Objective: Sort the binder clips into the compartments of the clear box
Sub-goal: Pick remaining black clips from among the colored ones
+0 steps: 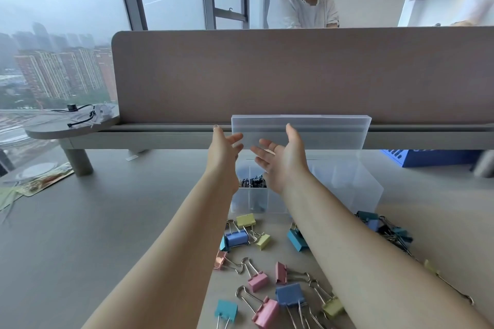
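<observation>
- Clips (270,270) lie loose on the desk (107,235), close to the person, so they are easy to grab.
- Behind them stands the clear box (347,184). Its lid (300,131) is tipped up and leans on the brown wall (294,75), so the little rooms inside are open from the top.
- Small dark clips (252,182) already sit in one room on the left side.
- Both arms stretch far out over the box.
- The left hand (223,148) and right hand (280,157) are spread wide, palms facing each other, holding nothing, just in front of the lid.
</observation>
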`<control>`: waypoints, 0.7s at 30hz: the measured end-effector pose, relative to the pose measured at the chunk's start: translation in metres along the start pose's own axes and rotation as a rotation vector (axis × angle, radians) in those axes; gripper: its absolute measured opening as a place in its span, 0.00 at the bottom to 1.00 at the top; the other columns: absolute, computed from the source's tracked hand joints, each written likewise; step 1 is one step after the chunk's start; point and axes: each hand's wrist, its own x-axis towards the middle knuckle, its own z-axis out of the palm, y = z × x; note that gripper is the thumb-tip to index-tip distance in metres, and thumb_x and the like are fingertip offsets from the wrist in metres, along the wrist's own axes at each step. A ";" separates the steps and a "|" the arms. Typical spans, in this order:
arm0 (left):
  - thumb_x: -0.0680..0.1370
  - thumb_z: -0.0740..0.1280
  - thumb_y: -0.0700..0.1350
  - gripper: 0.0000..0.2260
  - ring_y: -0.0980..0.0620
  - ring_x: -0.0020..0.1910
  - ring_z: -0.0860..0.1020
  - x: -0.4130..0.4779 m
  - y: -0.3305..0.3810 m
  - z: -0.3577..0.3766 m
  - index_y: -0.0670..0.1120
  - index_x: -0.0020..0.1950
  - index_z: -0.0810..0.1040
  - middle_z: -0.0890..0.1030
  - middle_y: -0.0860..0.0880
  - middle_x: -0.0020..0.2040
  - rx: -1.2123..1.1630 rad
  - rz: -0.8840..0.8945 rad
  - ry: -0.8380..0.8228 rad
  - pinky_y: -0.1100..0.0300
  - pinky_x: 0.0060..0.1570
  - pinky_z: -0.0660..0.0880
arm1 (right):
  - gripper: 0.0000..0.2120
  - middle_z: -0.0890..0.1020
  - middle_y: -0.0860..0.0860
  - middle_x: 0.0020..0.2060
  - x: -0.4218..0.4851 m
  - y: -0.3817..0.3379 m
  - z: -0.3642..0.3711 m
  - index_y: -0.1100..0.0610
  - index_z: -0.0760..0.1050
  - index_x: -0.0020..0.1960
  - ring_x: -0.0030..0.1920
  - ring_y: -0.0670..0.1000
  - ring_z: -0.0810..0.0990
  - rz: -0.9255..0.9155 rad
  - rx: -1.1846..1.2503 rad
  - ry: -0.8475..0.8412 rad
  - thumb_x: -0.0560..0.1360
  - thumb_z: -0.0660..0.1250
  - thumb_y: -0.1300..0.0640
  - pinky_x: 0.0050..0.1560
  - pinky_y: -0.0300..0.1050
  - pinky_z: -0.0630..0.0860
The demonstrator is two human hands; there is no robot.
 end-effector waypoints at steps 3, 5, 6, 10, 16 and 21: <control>0.82 0.46 0.59 0.26 0.48 0.68 0.68 -0.002 -0.003 -0.003 0.47 0.62 0.78 0.75 0.46 0.66 0.066 0.040 -0.030 0.47 0.66 0.57 | 0.27 0.82 0.54 0.54 -0.005 -0.003 -0.006 0.56 0.77 0.56 0.58 0.54 0.75 -0.030 -0.060 -0.038 0.77 0.53 0.35 0.67 0.52 0.63; 0.81 0.53 0.52 0.17 0.48 0.61 0.72 -0.004 -0.009 -0.007 0.47 0.55 0.79 0.77 0.47 0.62 0.238 0.137 -0.002 0.53 0.58 0.64 | 0.16 0.84 0.53 0.51 -0.010 -0.003 -0.009 0.57 0.78 0.51 0.53 0.53 0.78 -0.153 -0.335 0.005 0.79 0.57 0.46 0.56 0.47 0.69; 0.79 0.56 0.47 0.12 0.47 0.58 0.73 -0.004 -0.012 -0.009 0.49 0.51 0.80 0.78 0.47 0.60 0.406 0.209 0.039 0.55 0.56 0.66 | 0.12 0.84 0.53 0.51 -0.011 -0.003 -0.012 0.57 0.79 0.49 0.52 0.53 0.78 -0.235 -0.559 0.027 0.79 0.59 0.53 0.52 0.46 0.70; 0.75 0.55 0.42 0.18 0.44 0.62 0.66 -0.005 -0.025 -0.020 0.56 0.52 0.82 0.73 0.50 0.63 1.196 0.329 0.118 0.54 0.57 0.61 | 0.20 0.81 0.51 0.56 -0.011 0.002 -0.025 0.48 0.80 0.37 0.60 0.54 0.76 -0.359 -1.236 0.026 0.74 0.54 0.66 0.60 0.49 0.72; 0.75 0.53 0.49 0.18 0.48 0.64 0.62 -0.001 -0.033 -0.019 0.51 0.54 0.81 0.70 0.54 0.65 1.337 0.312 0.045 0.53 0.60 0.55 | 0.19 0.75 0.51 0.65 -0.010 0.004 -0.028 0.49 0.81 0.57 0.64 0.57 0.69 -0.282 -1.703 0.080 0.77 0.55 0.63 0.63 0.49 0.67; 0.77 0.50 0.49 0.19 0.47 0.67 0.59 0.001 -0.037 -0.016 0.55 0.60 0.77 0.66 0.54 0.70 1.424 0.260 -0.041 0.50 0.62 0.54 | 0.19 0.76 0.52 0.64 -0.007 0.003 -0.030 0.48 0.80 0.58 0.63 0.57 0.71 -0.316 -1.640 0.078 0.78 0.55 0.63 0.61 0.48 0.70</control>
